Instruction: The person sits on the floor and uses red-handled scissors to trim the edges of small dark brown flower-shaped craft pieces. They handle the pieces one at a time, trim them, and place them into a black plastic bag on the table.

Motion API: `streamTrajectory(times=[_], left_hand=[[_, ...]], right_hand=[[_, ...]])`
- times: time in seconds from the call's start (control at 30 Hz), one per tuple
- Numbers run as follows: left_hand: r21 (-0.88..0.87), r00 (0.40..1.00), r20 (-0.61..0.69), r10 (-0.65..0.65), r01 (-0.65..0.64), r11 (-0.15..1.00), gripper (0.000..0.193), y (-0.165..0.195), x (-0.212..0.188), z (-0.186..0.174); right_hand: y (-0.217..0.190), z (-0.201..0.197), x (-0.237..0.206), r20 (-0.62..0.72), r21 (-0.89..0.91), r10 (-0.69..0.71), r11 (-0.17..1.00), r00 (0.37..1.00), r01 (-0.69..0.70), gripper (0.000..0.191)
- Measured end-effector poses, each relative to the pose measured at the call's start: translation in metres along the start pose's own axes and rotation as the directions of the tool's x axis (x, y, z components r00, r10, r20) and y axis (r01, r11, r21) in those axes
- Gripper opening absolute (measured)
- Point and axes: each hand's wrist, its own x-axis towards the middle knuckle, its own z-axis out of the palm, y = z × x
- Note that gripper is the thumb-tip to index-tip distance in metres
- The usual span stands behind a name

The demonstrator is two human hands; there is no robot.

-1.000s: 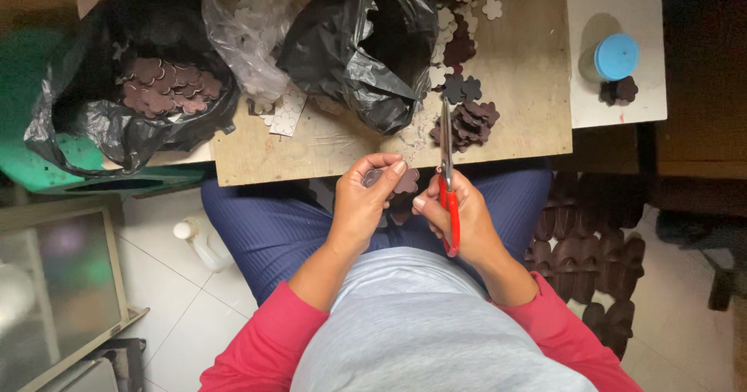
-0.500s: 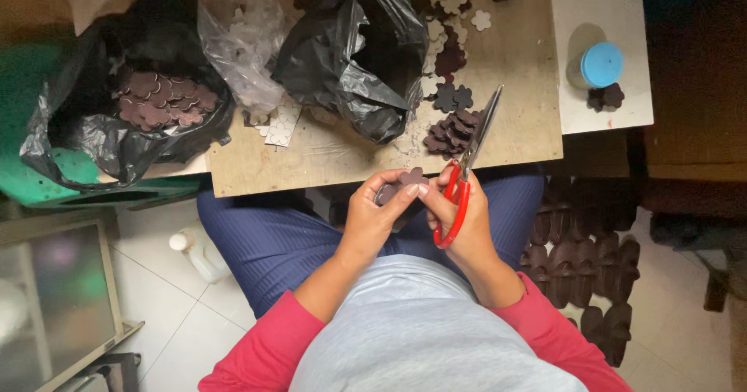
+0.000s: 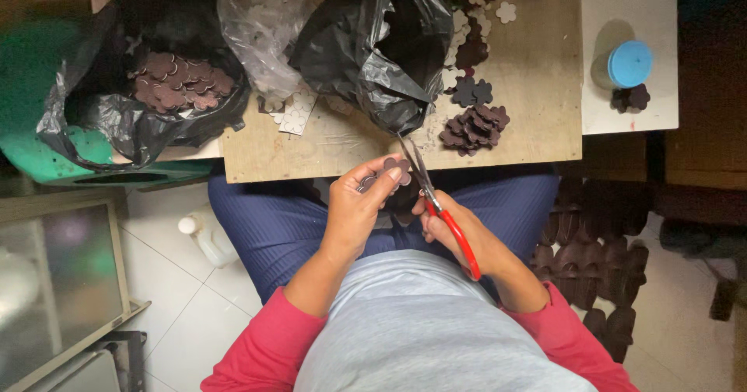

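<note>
Scissors (image 3: 440,205) now lower, beside left hand's (image 3: 354,213) flower piece (image 3: 387,173)

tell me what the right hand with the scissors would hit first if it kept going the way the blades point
Probably the black plastic bag on the wooden board. The right hand aims the red-handled scissors up and slightly left, past the flower-shaped piece in the left hand. Depth is unclear.

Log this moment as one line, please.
left hand: holds flower cutout | right hand: red scissors at cutout | pile on board
</note>
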Motion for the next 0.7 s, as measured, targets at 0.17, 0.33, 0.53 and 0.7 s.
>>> streamTrajectory(times=[0.17,0.33,0.53,0.7], left_hand=[[-0.038,1.000,-0.015,0.010,-0.011,0.999,0.032,0.002,-0.001,0.000],[-0.051,1.000,-0.017,-0.010,0.009,0.999,0.033,0.002,-0.003,-0.004],[-0.117,1.000,-0.007,-0.005,0.004,0.993,0.033,-0.002,-0.003,-0.004],[-0.122,1.000,0.004,-0.021,0.021,0.992,0.033,-0.002,-0.002,-0.005]], right_hand=[[-0.012,0.006,0.004,-0.049,-0.108,0.128,0.985,0.991,-0.132,0.032],[-0.019,0.009,0.007,-0.076,-0.213,0.102,0.970,0.992,-0.116,0.030],[-0.018,0.010,0.007,-0.082,-0.208,0.129,0.968,0.988,-0.143,0.032],[-0.016,0.010,0.006,-0.082,-0.166,0.172,0.969,0.982,-0.184,0.035]])
